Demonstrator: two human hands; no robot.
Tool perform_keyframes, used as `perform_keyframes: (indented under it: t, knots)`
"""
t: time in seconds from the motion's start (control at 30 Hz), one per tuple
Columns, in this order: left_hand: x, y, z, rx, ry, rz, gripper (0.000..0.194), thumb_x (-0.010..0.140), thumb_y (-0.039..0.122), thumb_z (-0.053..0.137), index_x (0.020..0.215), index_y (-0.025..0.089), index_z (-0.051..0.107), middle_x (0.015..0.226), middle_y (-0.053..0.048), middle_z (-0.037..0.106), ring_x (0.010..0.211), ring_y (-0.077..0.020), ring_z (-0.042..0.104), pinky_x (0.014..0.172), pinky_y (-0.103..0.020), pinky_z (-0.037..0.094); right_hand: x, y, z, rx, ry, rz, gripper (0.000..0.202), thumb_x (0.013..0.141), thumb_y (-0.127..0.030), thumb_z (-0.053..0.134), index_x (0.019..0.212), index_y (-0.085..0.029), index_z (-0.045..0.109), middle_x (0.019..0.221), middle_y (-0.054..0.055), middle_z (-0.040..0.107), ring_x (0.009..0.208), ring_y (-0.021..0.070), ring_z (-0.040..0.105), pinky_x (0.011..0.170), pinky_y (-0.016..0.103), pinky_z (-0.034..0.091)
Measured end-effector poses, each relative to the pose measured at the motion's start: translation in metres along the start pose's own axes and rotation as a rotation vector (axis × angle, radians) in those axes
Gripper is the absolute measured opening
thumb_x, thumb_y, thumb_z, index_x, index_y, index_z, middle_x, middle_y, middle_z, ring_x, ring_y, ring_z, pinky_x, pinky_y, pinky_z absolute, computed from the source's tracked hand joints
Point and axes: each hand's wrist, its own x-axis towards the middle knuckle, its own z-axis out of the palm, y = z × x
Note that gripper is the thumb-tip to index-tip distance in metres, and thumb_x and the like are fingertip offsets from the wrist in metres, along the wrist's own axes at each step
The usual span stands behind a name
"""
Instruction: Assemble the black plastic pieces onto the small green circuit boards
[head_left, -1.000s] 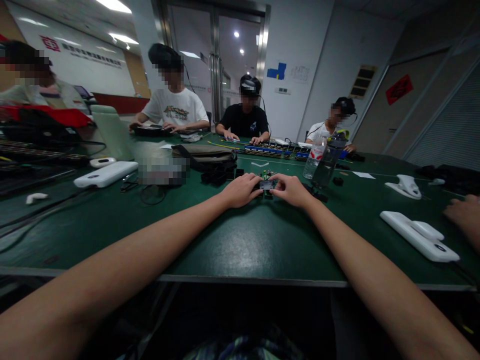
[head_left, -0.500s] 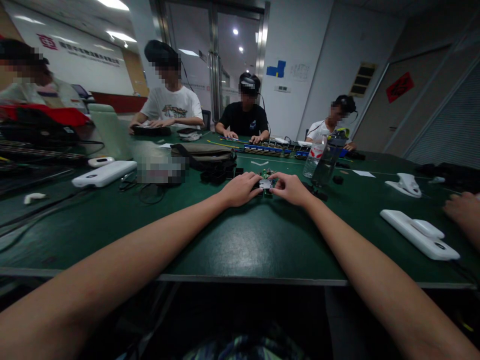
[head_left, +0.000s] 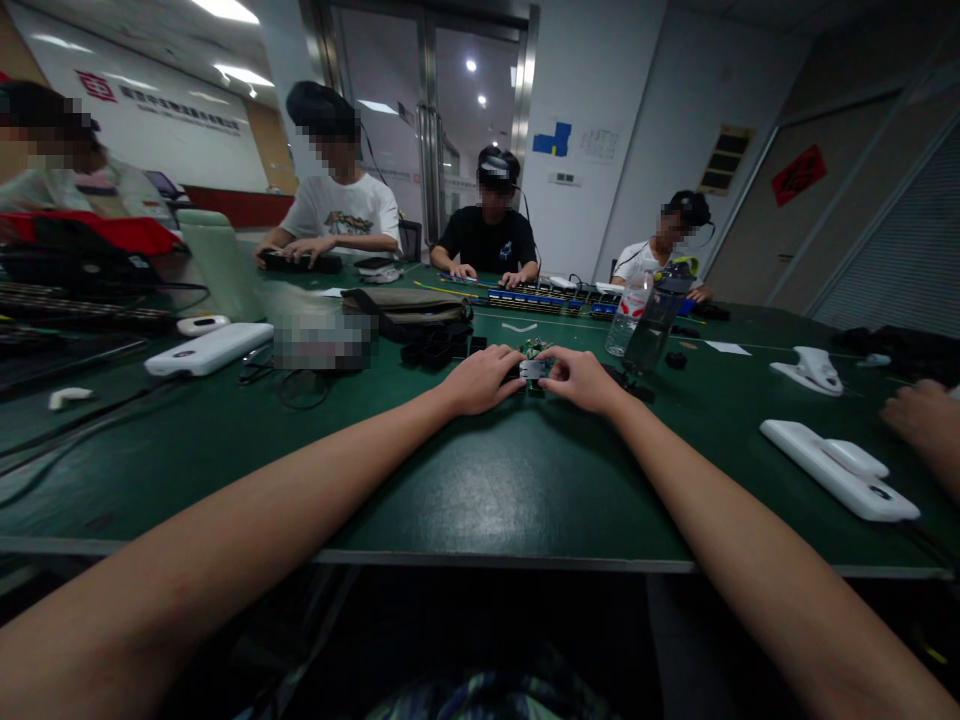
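Observation:
Both hands meet over a small circuit board [head_left: 533,371] with a silvery plate-like face and green parts, at the middle of the green table [head_left: 450,490]. My left hand [head_left: 484,379] grips its left side, fingers bent around the edge. From the right, my right hand [head_left: 576,378] pinches the other side between thumb and forefinger. More green board parts show just behind the fingertips; their details are too small to make out. Black blocky pieces [head_left: 435,350] lie just left of my left hand.
A clear bottle [head_left: 628,315] and a dark bottle [head_left: 660,315] stand right of my hands. White power banks [head_left: 836,470] [head_left: 210,349] lie on both sides. Behind are a bag [head_left: 409,305] and rows of blue-black strips [head_left: 540,300]. Co-workers sit opposite; another person's hand [head_left: 922,415] is at right.
My hands stay almost in place on the circuit board, whose silvery face looks slightly darker. The co-worker in white at the back left has shifted their hands on a black object.

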Motion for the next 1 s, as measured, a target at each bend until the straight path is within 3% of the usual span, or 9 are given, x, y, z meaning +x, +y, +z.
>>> perform_keyframes:
  t: [0.37,1.0]
  knots:
    - [0.0008,0.0007,-0.0012,-0.017,-0.009,0.004,0.036,0.096,0.041,0.045,0.119,0.016,0.056,0.107,-0.011,0.061,0.099,-0.0240,0.058,0.088,-0.037,0.047,-0.0002,-0.0043,-0.0008,0.007,-0.008,0.021,0.034,0.073,-0.019,0.070,0.107,-0.017,0.066,0.064,-0.006,0.060,0.057,0.0106,0.054,0.064,0.023,0.041]
    - [0.0009,0.0023,-0.0027,-0.005,-0.028,0.019,0.036,0.096,0.040,0.045,0.120,0.016,0.055,0.110,-0.011,0.061,0.099,-0.0244,0.058,0.086,-0.037,0.047,-0.0001,-0.0070,-0.0019,-0.029,-0.013,0.013,0.028,0.073,-0.022,0.072,0.100,-0.018,0.066,0.066,-0.004,0.062,0.058,0.0113,0.054,0.063,0.023,0.040]
